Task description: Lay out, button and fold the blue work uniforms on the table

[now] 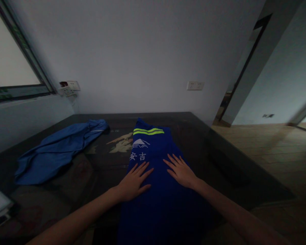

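Note:
A dark blue work garment (158, 197) lies folded lengthwise on the dark table, reaching from near the back down past the bottom of the view. It bears a yellow-green striped band, a white logo and white characters; its exact kind is unclear. My left hand (134, 182) rests flat on its left side, just below the characters, with fingers spread. On the right side of the cloth lies my right hand (180, 170), palm down and fingers apart. Neither hand grips anything.
A lighter blue garment (58, 144) lies crumpled at the table's left. The dark table (209, 143) has a printed flower pattern and meets the wall. A white object (0, 204) sits at the left edge. Wall sockets (195, 85) are behind; wooden floor (277, 149) lies to the right.

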`<state>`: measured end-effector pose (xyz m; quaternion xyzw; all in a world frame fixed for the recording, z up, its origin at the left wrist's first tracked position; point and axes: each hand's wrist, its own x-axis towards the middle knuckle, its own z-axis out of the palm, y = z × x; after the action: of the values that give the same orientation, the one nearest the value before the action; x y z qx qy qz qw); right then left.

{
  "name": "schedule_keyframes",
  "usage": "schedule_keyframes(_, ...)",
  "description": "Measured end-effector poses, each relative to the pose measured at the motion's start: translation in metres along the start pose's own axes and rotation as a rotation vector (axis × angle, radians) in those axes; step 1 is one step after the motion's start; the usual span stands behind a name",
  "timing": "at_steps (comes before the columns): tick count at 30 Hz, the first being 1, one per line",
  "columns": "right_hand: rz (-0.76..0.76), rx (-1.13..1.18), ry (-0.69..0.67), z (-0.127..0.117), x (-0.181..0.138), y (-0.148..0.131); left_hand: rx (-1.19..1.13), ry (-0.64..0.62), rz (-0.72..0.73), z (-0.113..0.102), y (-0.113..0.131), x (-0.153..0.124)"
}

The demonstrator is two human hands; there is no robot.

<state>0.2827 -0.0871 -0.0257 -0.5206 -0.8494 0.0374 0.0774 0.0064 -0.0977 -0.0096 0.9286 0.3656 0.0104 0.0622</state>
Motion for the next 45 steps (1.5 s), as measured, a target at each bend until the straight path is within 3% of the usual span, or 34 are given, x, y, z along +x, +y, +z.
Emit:
schedule_keyframes(9, -0.034, 0.102, 0.044, 0.001, -0.018, -0.015, -0.015, 0.055, -0.011, 0.006, 0.013, -0.027)
schedule_keyframes(15, -0.027, 0.124, 0.168, 0.004, 0.008, 0.002, -0.026, 0.052, -0.008, 0.005, 0.015, -0.028)
schedule_keyframes(20, 0.016, 0.132, 0.184, 0.014, 0.018, 0.019, -0.028, 0.051, -0.013, 0.006, 0.013, -0.028)
schedule_keyframes(26, 0.073, 0.063, 0.148, 0.012, 0.016, 0.016, -0.064, 0.098, -0.013, 0.003, 0.011, -0.027)
schedule_keyframes(30, 0.081, 0.054, 0.192, -0.006, 0.029, 0.006, -0.025, 0.288, -0.129, -0.014, -0.009, -0.005)
schedule_keyframes(34, 0.013, 0.08, 0.247, -0.024, 0.072, -0.003, 0.046, 0.424, -0.231, -0.024, -0.053, 0.043)
schedule_keyframes(40, 0.089, 0.03, 0.176, -0.01, 0.141, 0.013, 0.036, 0.334, -0.355, -0.016, -0.096, 0.102)
schedule_keyframes(45, 0.116, 0.026, 0.139, 0.019, 0.149, 0.041, 0.084, 0.263, -0.333, -0.001, -0.106, 0.112)
